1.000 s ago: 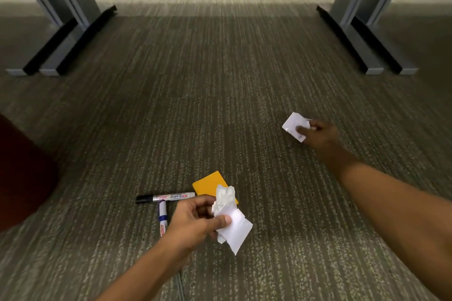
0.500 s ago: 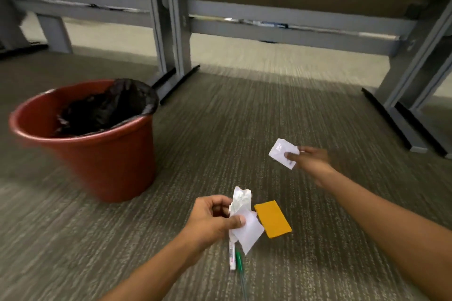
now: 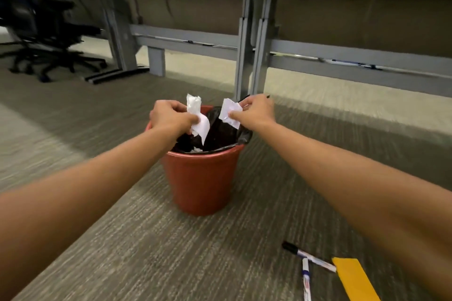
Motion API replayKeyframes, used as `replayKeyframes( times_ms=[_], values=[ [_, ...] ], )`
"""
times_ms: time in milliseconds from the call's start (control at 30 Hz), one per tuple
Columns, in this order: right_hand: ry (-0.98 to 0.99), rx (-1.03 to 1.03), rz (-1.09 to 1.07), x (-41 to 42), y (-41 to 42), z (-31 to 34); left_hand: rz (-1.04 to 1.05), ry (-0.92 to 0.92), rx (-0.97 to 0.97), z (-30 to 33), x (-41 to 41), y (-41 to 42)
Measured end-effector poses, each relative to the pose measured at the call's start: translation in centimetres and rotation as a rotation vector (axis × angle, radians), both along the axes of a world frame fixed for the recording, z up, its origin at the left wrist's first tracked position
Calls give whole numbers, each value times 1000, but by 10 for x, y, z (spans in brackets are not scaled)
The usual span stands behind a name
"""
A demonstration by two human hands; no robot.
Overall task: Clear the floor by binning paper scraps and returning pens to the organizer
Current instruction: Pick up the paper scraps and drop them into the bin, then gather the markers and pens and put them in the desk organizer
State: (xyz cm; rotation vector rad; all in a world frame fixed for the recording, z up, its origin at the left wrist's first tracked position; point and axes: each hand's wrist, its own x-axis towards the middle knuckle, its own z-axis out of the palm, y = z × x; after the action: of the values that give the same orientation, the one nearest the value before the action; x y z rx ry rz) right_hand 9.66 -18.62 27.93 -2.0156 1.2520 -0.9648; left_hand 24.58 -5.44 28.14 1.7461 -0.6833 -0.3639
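Both arms reach out over a red bin (image 3: 203, 178) lined with a black bag (image 3: 220, 132). My left hand (image 3: 168, 117) pinches crumpled white paper scraps (image 3: 198, 117) above the bin's mouth. My right hand (image 3: 254, 111) holds a small folded white scrap (image 3: 230, 111) over the bin's right side. White paper shows inside the bag. On the carpet at the lower right lie a black-capped marker (image 3: 308, 256), a blue-banded marker (image 3: 305, 278) and a yellow paper piece (image 3: 354, 278).
Grey desk legs (image 3: 252, 39) and a low crossbar (image 3: 342, 56) stand right behind the bin. A black office chair (image 3: 41, 32) sits at the far left. Grey striped carpet (image 3: 171, 252) covers the floor around the bin.
The view swung to face the bin. Both hands moved up and forward with their paper scraps, from over the floor to above the bin's opening. Markers and yellow paper now lie at lower right.
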Motion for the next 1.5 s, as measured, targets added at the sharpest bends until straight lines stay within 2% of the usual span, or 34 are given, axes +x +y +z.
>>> replayKeyframes(
  times_ms=[67, 167, 200, 267, 333, 400, 500, 600, 733, 900, 1033, 1200, 1300, 1400, 1500],
  values=[
    [84, 75, 37, 17, -5, -5, -50, 57, 31, -7, 4, -24],
    [137, 321, 103, 23, -4, -6, -240, 177, 69, -23, 6, -51],
    [169, 326, 105, 20, -6, -5, -254, 179, 92, -32, 9, -56],
    [211, 263, 107, 8, -10, -3, -198, 56, 130, -50, 15, -57],
    [210, 199, 102, -11, -14, -3, -106, -225, 85, -61, 15, -48],
    [214, 168, 74, -36, -15, -6, -94, -492, -38, -63, 3, -39],
    [305, 121, 49, -78, -13, -11, -173, -719, -229, -53, -34, -32],
    [386, 141, 14, -124, -3, -19, -313, -833, -291, -49, -81, -29],
    [499, 203, -30, -184, 11, -51, -589, -818, -284, -76, -143, -12],
    [555, 338, -87, -258, 45, -104, -949, -768, -3, -144, -198, 20],
    [572, 464, -156, -303, 84, -144, -1102, -707, 203, -188, -229, 53],
    [593, 630, -263, -347, 148, -212, -1164, -594, 350, -228, -269, 93],
    [577, 697, -248, -354, 180, -246, -1194, -604, 538, -243, -285, 108],
    [505, 670, -291, -347, 196, -258, -1087, -616, 736, -255, -292, 118],
    [450, 665, -281, -330, 205, -261, -991, -554, 887, -265, -301, 133]
  ],
)
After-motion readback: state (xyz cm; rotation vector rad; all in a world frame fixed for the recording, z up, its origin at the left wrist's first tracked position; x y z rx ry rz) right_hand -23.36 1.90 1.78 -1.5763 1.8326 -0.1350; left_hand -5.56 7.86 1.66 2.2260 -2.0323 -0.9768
